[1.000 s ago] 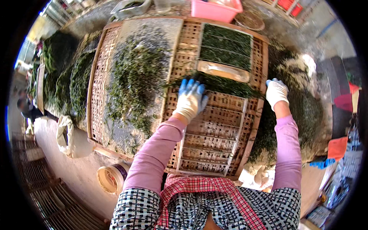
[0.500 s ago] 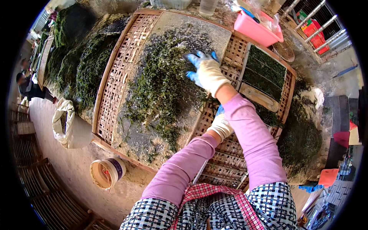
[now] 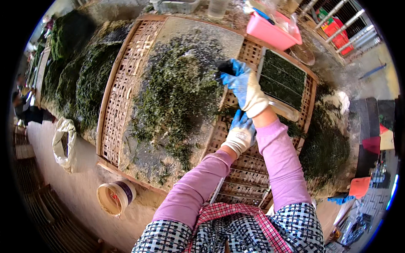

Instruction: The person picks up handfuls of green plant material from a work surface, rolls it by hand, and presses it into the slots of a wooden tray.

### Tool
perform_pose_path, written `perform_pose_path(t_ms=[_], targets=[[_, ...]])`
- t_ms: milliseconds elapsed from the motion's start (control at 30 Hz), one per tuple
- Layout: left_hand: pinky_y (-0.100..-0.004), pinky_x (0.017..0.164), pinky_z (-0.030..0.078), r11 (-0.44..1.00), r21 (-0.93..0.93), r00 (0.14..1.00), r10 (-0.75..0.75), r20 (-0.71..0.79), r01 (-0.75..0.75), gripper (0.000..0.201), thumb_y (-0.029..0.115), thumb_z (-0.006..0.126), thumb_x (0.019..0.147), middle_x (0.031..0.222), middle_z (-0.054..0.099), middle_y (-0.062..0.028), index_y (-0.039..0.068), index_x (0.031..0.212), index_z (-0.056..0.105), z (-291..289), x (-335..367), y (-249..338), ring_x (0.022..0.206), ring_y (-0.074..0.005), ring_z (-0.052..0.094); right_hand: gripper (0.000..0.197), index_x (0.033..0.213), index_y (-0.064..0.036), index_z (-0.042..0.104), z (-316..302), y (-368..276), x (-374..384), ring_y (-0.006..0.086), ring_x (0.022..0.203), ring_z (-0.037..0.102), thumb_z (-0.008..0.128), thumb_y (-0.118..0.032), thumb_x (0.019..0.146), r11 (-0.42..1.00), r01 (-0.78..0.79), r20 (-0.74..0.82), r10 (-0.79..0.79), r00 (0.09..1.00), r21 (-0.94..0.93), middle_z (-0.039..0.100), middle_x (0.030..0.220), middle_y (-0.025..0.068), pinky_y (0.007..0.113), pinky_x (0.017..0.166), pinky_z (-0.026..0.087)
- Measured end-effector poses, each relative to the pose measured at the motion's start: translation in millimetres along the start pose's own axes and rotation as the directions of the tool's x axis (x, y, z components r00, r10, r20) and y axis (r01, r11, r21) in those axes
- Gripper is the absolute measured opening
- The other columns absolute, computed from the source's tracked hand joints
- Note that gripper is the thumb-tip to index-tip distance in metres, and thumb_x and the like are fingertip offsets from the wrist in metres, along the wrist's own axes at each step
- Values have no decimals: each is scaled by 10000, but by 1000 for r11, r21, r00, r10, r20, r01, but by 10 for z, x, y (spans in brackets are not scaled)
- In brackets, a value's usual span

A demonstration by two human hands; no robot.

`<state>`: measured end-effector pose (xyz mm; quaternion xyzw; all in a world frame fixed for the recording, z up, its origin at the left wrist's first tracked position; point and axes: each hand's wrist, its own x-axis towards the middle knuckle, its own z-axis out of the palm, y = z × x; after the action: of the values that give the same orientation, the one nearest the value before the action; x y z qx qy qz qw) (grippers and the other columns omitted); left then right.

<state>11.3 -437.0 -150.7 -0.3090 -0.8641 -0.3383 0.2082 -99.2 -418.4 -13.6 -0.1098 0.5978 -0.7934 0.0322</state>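
Note:
Loose dark green seaweed [image 3: 168, 92] lies heaped on a flat grey board [image 3: 145, 159], which rests on a woven bamboo rack [image 3: 119, 97]. Over the board's right edge, my right hand [image 3: 247, 86], in a white glove with blue palm and fingers, is closed around a dark clump [image 3: 225, 69], likely seaweed. My left hand [image 3: 240, 133], gloved alike, is lower, by the rack's lattice, its fingers stretched out and apparently empty. Farther right, a framed tray [image 3: 262, 63] carries dark green seaweed in sections. A pale wooden bar [image 3: 287, 111] lies at its near edge.
More seaweed is piled left [image 3: 99, 76] and right [image 3: 327, 143] of the rack. A pink bin [image 3: 272, 33] stands behind it. On the floor at left are a white bucket [image 3: 110, 198] and a white sack [image 3: 65, 145]. Other people [image 3: 25, 103] are at far left.
My right hand has gone from spread over the seaweed to closed on a dark clump, shifting a little right. The left hand shows more from behind the right arm. The whole view has shifted slightly.

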Motion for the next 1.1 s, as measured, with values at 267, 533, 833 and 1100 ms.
perform_pose_path(t_ms=[267, 533, 833, 1100], targets=[[-610, 1132, 262, 1000, -5, 998, -11, -61, 11, 326, 232, 681, 794, 1235, 622, -113, 117, 1099, 690, -419, -16, 82, 1224, -354, 521, 257, 1118, 10, 655, -1167, -852, -1087, 146, 923, 652, 643, 99, 878, 988, -29, -237, -8, 971, -153, 702, 1060, 65, 288, 842, 545], [-597, 1153, 256, 988, 123, 996, -90, -26, 92, 321, 255, 656, 811, 1145, 667, -170, 46, 1048, 718, -428, -72, 366, 1193, -441, 551, 243, 1085, -18, 661, -1563, -335, -1804, 209, 883, 642, 669, 36, 849, 498, -159, -241, -104, 965, -852, 678, 1022, 59, 324, 814, 545], [-616, 1147, 257, 985, 170, 995, 14, 98, -31, 394, 271, 615, 831, 1400, 557, -140, 86, 1172, 682, -363, 187, 785, 1348, -418, 443, 411, 1242, -218, 641, -1506, -562, -2342, 262, 1230, 540, 676, -159, 837, -308, -283, -265, -101, 959, -908, 610, 1299, 52, 490, 1120, 357], [-558, 1175, 232, 914, 392, 948, -26, 318, -107, 345, 314, 534, 913, 1381, 589, -80, 96, 1112, 712, -45, 335, 712, 1360, -354, 438, 374, 1243, -154, 630, -1898, -452, -2521, 301, 1294, 486, 622, -225, 876, -317, -199, -221, 34, 975, -927, 572, 1377, 66, 544, 1195, 188]])
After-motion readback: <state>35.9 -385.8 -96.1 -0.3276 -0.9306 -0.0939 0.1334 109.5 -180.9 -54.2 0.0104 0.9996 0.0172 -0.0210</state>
